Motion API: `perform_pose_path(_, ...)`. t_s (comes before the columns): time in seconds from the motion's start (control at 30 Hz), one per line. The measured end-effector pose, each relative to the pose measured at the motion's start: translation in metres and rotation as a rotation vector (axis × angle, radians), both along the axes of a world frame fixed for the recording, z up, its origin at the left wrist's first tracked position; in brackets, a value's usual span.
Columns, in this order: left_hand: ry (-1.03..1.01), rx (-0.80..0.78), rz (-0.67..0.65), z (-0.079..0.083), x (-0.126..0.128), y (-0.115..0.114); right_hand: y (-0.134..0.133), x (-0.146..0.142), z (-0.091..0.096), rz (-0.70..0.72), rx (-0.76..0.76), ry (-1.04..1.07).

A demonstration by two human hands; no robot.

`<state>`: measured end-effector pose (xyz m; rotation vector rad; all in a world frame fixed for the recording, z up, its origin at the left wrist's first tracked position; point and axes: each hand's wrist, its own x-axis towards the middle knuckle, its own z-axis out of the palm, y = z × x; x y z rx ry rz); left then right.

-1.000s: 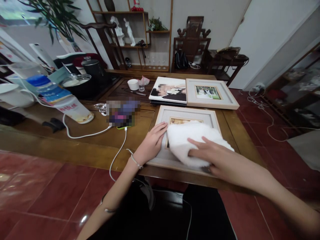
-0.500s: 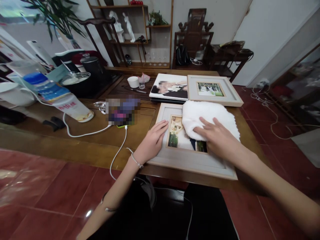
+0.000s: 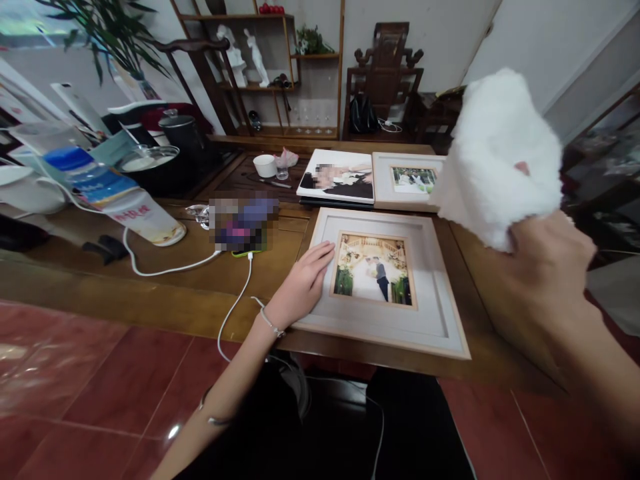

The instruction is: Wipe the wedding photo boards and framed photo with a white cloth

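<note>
A framed photo (image 3: pixel 425 320) with a pale wide border lies flat near the table's front edge, its picture fully visible. My left hand (image 3: pixel 303 283) rests on the frame's left side, fingers stretched out and lying flat. Raised in the air to the right of the frame, my right hand (image 3: pixel 550 260) grips a fluffy white cloth (image 3: pixel 500 153). The cloth hides part of the fingers and the right end of a second framed photo (image 3: pixel 385 193) farther back.
An unframed photo panel (image 3: pixel 337 177) lies beside the second frame. A phone (image 3: pixel 245 227) with a white charging cable (image 3: pixel 240 303) is left of my left hand. Farther left are a tilted plastic bottle (image 3: pixel 120 197), a white cup (image 3: pixel 265 165) and a dark pot (image 3: pixel 185 137).
My right hand has lifted the white cloth off the framed photo, up and to the right, uncovering the picture. My left hand stays in place on the frame.
</note>
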<state>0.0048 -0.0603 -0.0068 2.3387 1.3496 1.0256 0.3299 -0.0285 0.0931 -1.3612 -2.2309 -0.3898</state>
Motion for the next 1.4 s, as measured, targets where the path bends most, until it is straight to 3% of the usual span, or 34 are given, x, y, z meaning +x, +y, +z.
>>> perform_pose_path(0.1, 0.002, 0.000, 0.006, 0.000, 0.000, 0.000, 0.010, -0.004, -0.009, 0.123, 0.028, -0.221)
perform_pose_path(0.17, -0.004, 0.002, 0.005, 0.000, 0.000, 0.000, 0.012, -0.009, -0.019, 0.228, -0.079, -0.342)
perform_pose_path(0.33, -0.015, 0.007, 0.001, 0.000, 0.000, 0.000, 0.004, -0.020, -0.034, 0.331, -0.292, -0.357)
perform_pose_path(0.6, 0.005, -0.003, 0.003, 0.001, 0.000, -0.001, -0.051, -0.023, -0.011, 0.449, -0.525, -0.309)
perform_pose_path(0.7, 0.000, -0.002, 0.000, 0.000, 0.000, 0.000, -0.061, -0.023, -0.007, 0.429, -0.561, -0.298)
perform_pose_path(0.9, -0.008, 0.004, 0.001, 0.000, 0.000, 0.000, -0.033, -0.030, -0.013, 0.326, -0.494, -0.285)
perform_pose_path(1.13, -0.005, 0.000, 0.006, 0.000, 0.000, -0.001, 0.014, -0.035, -0.029, 0.124, -0.356, -0.090)
perform_pose_path(1.3, -0.001, 0.001, 0.003, 0.000, -0.001, 0.000, 0.015, -0.040, -0.041, 0.204, -0.297, -0.216)
perform_pose_path(1.4, -0.005, -0.004, 0.000, 0.001, -0.001, 0.000, 0.001, -0.040, -0.037, 0.274, -0.356, -0.300)
